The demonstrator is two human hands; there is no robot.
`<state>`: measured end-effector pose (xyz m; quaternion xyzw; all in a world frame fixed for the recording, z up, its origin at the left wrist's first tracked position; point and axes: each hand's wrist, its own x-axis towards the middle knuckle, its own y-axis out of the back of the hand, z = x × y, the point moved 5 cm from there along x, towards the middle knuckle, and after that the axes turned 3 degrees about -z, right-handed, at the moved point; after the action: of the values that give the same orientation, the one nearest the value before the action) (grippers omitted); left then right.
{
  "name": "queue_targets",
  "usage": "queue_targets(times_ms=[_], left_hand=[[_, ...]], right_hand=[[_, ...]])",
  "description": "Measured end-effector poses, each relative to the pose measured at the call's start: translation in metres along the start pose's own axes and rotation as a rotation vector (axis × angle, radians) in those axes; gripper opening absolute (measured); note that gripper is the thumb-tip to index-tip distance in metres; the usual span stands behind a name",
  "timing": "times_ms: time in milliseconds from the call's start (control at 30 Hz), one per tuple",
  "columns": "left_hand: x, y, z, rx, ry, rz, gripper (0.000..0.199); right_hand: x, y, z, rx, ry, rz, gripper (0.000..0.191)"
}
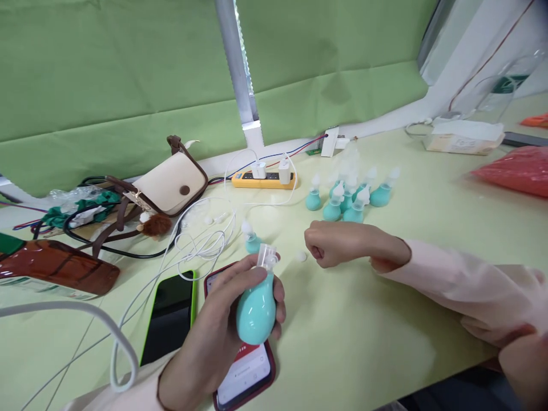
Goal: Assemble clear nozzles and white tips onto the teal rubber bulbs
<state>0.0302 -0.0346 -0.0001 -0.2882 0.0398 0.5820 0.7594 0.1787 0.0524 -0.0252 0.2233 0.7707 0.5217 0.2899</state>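
My left hand (222, 319) is wrapped around a teal nasal aspirator bulb (257, 311). A clear plastic fitting (268, 257) stands on its neck, and the round end points down. My right hand (338, 242) is closed in a fist above the table; whether anything is inside it is hidden. Just left of that fist lies a small white disc (301, 257). Beyond the left hand stands one teal bulb with a whitish tip (252, 242). Several more tipped bulbs (354, 212) are grouped behind the right hand.
Below my left hand lies a red-cased phone (265, 382), beside a green-cased phone (171, 308). Loose white cables (209, 245) run near a cream handbag (173, 182). A yellow power strip (244, 180) sits at the back, a brown bottle (64, 265) lies left, a red bag (518, 171) right.
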Motion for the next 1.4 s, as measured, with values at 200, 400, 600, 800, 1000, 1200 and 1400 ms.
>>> queue_targets(times_ms=[200,400,600,800,1000,1200,1400], left_hand=[[0.001,-0.004,-0.004,-0.02,0.038,-0.117,0.014],[0.007,-0.007,-0.007,0.115,0.033,-0.181,0.018],[0.001,-0.006,-0.006,0.735,-0.165,-0.198,0.02],[-0.008,-0.012,0.004,1.094,-0.411,-0.175,0.012],[-0.009,-0.017,0.002,1.037,-0.394,-0.261,0.018],[-0.009,-0.015,-0.002,0.935,-0.292,-0.327,0.014],[-0.015,-0.018,0.001,0.911,-0.254,-0.374,0.013]], right_hand=[[0.007,-0.009,0.006,0.032,-0.018,0.001,0.019],[-0.002,0.02,0.001,0.169,-0.004,0.093,0.012],[-0.024,0.039,-0.048,0.784,0.118,0.3,0.035],[-0.036,0.023,-0.077,0.308,0.231,0.426,0.039],[-0.033,0.018,-0.085,0.62,0.48,0.361,0.033],[-0.03,0.007,-0.08,1.073,0.429,0.165,0.038],[-0.022,-0.001,-0.074,1.32,0.362,0.102,0.046]])
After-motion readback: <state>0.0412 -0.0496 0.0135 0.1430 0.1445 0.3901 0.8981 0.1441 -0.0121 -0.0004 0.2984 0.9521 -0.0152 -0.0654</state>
